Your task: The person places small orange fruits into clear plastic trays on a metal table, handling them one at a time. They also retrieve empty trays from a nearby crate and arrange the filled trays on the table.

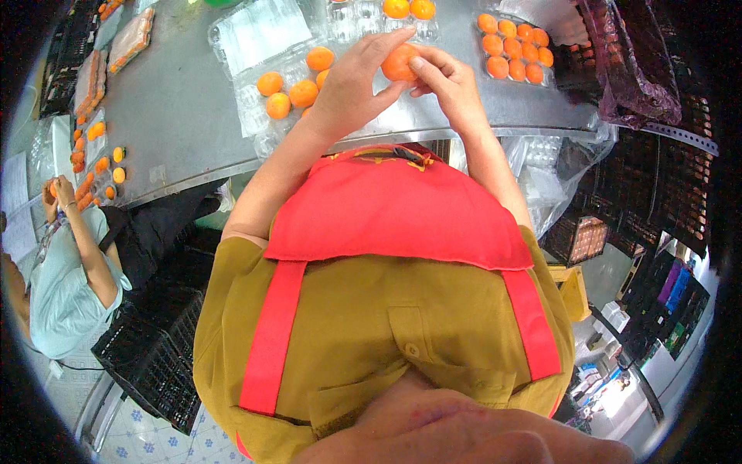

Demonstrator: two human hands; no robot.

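Observation:
An orange mandarin (pixel 399 62) is held between both hands above the near edge of the table. My right hand (pixel 449 75) grips it from the right with thumb and fingers. My left hand (pixel 356 78) is on its left side, thumb below and fingers reaching over the top, touching or very close to it. Left of and partly behind my left hand lies an opened clear plastic clamshell tray (pixel 246 107) with several mandarins (pixel 304 93) in it. Beyond my hands stands another clear tray (pixel 368 23) with mandarins in some of its cups.
A filled tray of mandarins (pixel 513 49) stands at the right on the metal table (pixel 191 98). Purple plastic film (pixel 632 75) hangs at the right end. Packed trays (pixel 132 39) lie at the far left. A co-worker (pixel 75 278) handles fruit there, near black crates (pixel 156 348).

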